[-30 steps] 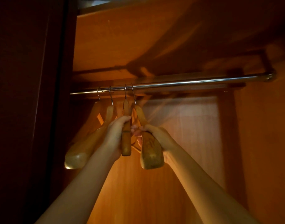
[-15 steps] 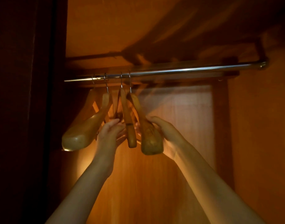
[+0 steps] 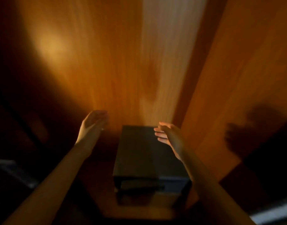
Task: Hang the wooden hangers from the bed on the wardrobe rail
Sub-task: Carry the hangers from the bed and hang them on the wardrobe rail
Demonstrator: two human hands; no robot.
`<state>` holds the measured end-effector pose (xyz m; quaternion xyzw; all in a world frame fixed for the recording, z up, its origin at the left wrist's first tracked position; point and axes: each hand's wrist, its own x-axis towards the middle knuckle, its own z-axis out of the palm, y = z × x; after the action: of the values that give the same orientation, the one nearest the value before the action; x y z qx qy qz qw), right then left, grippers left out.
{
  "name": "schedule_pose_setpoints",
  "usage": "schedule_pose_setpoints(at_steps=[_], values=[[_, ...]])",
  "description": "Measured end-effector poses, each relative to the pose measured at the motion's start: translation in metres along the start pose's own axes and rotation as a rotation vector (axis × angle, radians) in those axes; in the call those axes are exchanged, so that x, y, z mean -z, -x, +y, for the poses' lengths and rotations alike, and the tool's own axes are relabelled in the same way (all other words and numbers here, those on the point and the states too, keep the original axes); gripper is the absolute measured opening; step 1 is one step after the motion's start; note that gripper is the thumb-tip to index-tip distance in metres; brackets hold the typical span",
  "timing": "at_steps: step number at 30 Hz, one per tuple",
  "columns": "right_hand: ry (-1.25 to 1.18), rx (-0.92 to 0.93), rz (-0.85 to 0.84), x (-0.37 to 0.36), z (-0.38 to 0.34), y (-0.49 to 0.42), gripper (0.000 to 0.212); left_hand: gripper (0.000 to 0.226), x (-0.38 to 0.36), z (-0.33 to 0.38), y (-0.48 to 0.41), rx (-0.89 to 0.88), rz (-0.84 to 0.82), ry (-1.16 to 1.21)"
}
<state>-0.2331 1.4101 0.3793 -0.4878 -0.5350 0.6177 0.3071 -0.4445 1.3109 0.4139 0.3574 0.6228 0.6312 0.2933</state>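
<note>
Both bare forearms reach forward into the dim, orange-brown wooden wardrobe interior (image 3: 116, 65). The left hand (image 3: 93, 123) is empty, its fingers loosely curled, palm turned inward. The right hand (image 3: 169, 137) is also empty, fingers spread and slack, hovering over the far right corner of a dark rectangular box (image 3: 144, 153) that sits on the wardrobe floor against the back panel. A hand-shaped shadow (image 3: 251, 132) falls on the right side wall. The picture is motion-blurred.

No readable text, labels, brands, numbers or signs anywhere, dark box (image 3: 149, 153) blank on its top and front, wooden wardrobe panels (image 3: 116, 62) plain, whole view dim and blurred
</note>
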Motion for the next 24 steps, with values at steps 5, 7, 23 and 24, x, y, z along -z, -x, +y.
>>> schedule_pose_setpoints(at_steps=[5,7,23,24], values=[[-0.006,-0.367,0.066,-0.001,0.138,0.041,0.027,0.012,0.003,-0.116,0.055,0.311,-0.043,-0.138],[0.007,-0.463,0.095,0.001,0.184,0.065,0.009,0.017,0.009,-0.157,0.076,0.419,-0.088,-0.234],[-0.063,-0.985,0.461,-0.019,0.342,0.258,0.019,0.031,0.047,-0.268,0.168,0.989,-0.592,-0.639],[-0.085,-0.998,0.488,-0.025,0.346,0.271,0.02,0.031,0.042,-0.269,0.167,1.009,-0.63,-0.663]])
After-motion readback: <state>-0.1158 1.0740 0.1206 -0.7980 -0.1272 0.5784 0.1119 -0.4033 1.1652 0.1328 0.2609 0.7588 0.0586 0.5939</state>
